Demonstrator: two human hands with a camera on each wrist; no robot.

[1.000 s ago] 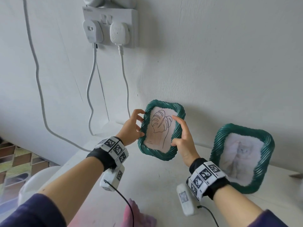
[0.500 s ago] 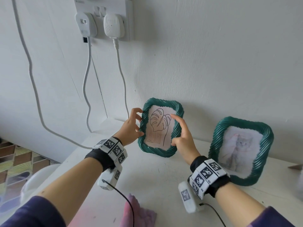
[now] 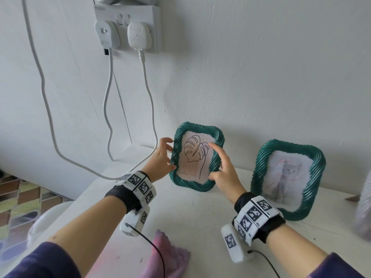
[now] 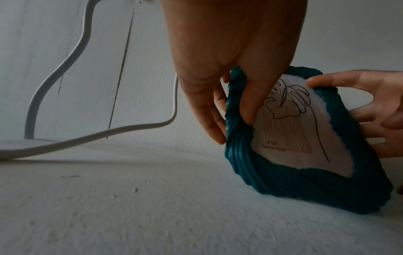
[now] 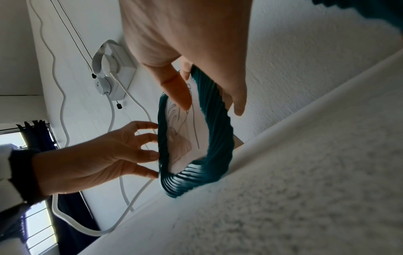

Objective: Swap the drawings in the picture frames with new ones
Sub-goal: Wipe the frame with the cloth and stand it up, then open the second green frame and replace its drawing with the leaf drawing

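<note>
A green twisted-rim picture frame (image 3: 192, 184) with a leaf line drawing (image 3: 197, 155) stands near the wall, its bottom edge on the white table (image 3: 200, 217). My left hand (image 3: 171, 154) grips its left rim, thumb on the front and fingers behind (image 4: 220, 134). My right hand (image 3: 215, 163) holds the right rim, with its index finger laid on the drawing (image 5: 181, 96) and the other fingers behind. A second green frame (image 3: 259, 167) with a cat picture (image 3: 287, 177) leans against the wall to the right, untouched.
A wall socket (image 3: 156, 27) with two white plugs sits above left, and its cables (image 3: 108, 97) hang down to the table's back left corner. A pink cloth (image 3: 166, 255) lies at the table's front. A blurred grey object (image 3: 363, 207) is at the right edge.
The leaf frame has moved away from me toward the wall and come down onto the table, standing more upright. Both hands have kept their hold on its rims.
</note>
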